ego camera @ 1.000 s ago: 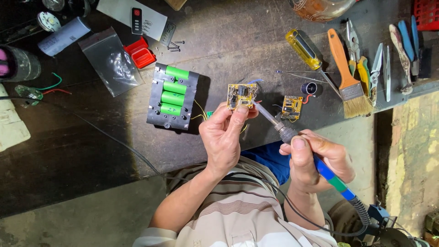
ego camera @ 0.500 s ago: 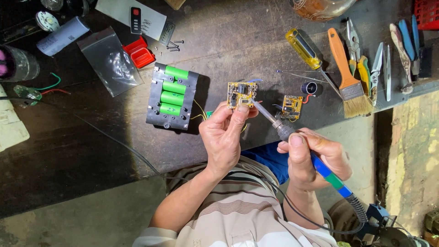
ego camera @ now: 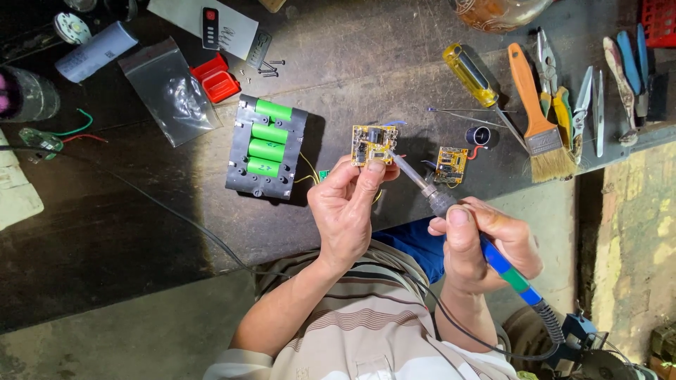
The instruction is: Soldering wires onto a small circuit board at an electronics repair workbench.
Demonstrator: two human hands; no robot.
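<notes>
Workbench seen from above, L to R: a clear plastic bag [ego camera: 169, 90] and small red box [ego camera: 217, 79] are lying at far left, w/ a black battery pack [ego camera: 266, 146] of four green cells beside them, thin wires trailing off its right edge.

Centre frame, the left hand [ego camera: 346, 211] is holding a small yellow circuit board [ego camera: 373, 145] up over the bench, thumb and fingertips pinched narrow on the board's lower edge, component side facing the camera. The board is sitting just above those fingers, clear of the table.

Right hand [ego camera: 479, 243] is wrapping fully round the blue-handled soldering iron [ego camera: 451, 211]. Its long axis is running diagonally, from grip at lower right up to tip at upper left, and the tip is meeting the board's right-hand edge. Whether it is actually touching is too fine to tell. Left hand is the nearer to the board; the right is reaching it only via the iron.

Beyond, a second small board [ego camera: 451, 165], a yellow-handled screwdriver [ego camera: 473, 76], an orange-handled brush [ego camera: 539, 116] and pliers [ego camera: 556, 98] are lying on the bench.

Vs. a sec ago: hardly any difference, w/ board, iron and both grips sitting in the same places.
</notes>
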